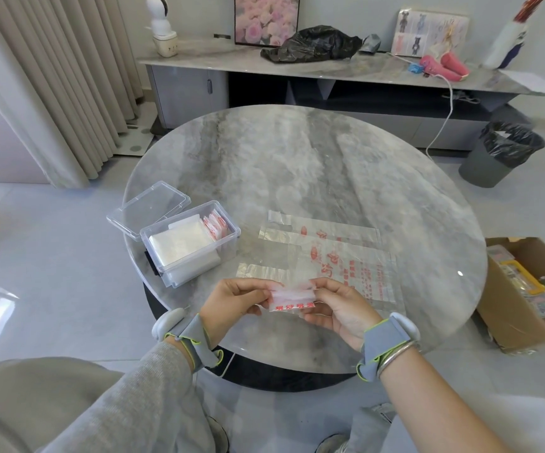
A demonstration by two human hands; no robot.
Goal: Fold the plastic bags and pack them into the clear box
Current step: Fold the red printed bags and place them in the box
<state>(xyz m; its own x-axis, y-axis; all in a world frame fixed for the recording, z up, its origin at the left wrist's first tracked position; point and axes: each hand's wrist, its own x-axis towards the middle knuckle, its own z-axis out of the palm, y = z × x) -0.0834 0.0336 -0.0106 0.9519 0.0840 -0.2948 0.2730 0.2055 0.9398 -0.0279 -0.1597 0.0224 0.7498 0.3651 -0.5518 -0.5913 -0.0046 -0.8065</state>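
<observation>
Filling the middle of the view, a round marble table (297,165) shows bare stone across its whole far half, and its rim curves close to the person on the near side. Behind it, with a strip of floor between, a long shelf (330,68) runs along the wall and carries a crumpled black bag (317,44). A pleated curtain (52,76) hangs at the far left, well apart from the table. On the floor to the right, an open carton (513,308) sits just beside the table's rim, and a lined bin (503,155) stands farther back, apart from the rim. Flat bags (339,256), clear with red print, lie spread on the near right part of the table, their right edge short of the rim. The box (225,250) stands at the near left, one corner reaching the table's edge, with bare marble between it and the flat bags. It holds upright packed bags: a white stack (179,246) toward the near end and red-printed ones (214,225) at the far end. Its lid (148,207) lies flat behind it, touching it and jutting past the rim. Above the near edge, between the box and the flat bags, the left hand (228,305) and right hand (339,312) are raised. Each has thumb and fingers clamped on one end of a small folded bag (292,299), which is held clear of the marble with its red print along the lower edge.
</observation>
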